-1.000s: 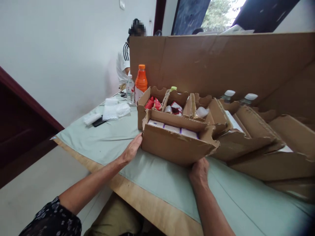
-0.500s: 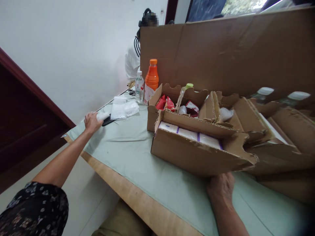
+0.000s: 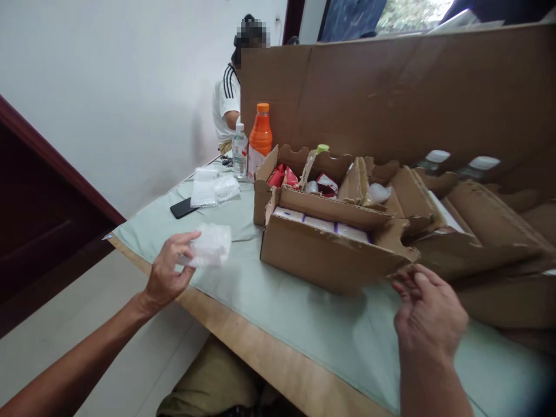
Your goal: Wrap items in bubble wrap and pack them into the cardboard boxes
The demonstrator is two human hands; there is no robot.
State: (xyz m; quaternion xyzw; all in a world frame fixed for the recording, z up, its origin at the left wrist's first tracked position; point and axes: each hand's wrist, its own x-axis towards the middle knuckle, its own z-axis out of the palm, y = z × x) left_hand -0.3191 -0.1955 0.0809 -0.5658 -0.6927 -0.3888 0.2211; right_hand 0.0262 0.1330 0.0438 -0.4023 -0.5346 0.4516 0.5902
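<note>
My left hand [image 3: 167, 270] pinches a clear bubble-wrap bag [image 3: 209, 245] and holds it above the table's near-left edge. My right hand [image 3: 428, 313] hovers in front of the nearest cardboard box [image 3: 324, 255], fingers loosely curled and slightly blurred, holding nothing. That box holds white cartons with purple marks [image 3: 319, 223]. Behind it, another cardboard box [image 3: 299, 168] contains red packets [image 3: 282, 176] and small wrapped items.
A pale green cloth [image 3: 278, 307] covers the wooden table. At the far left lie more bubble-wrap bags [image 3: 212, 188], a black phone [image 3: 183, 207], a water bottle [image 3: 239, 150] and an orange bottle [image 3: 260, 136]. A tall cardboard sheet [image 3: 391, 92] stands behind the boxes. Another person [image 3: 228, 101] sits beyond it.
My left hand left the box, reached to the far-left pile, and came back holding a bubble-wrap bag. My right hand let go of the box's underside and rose in front of it.
</note>
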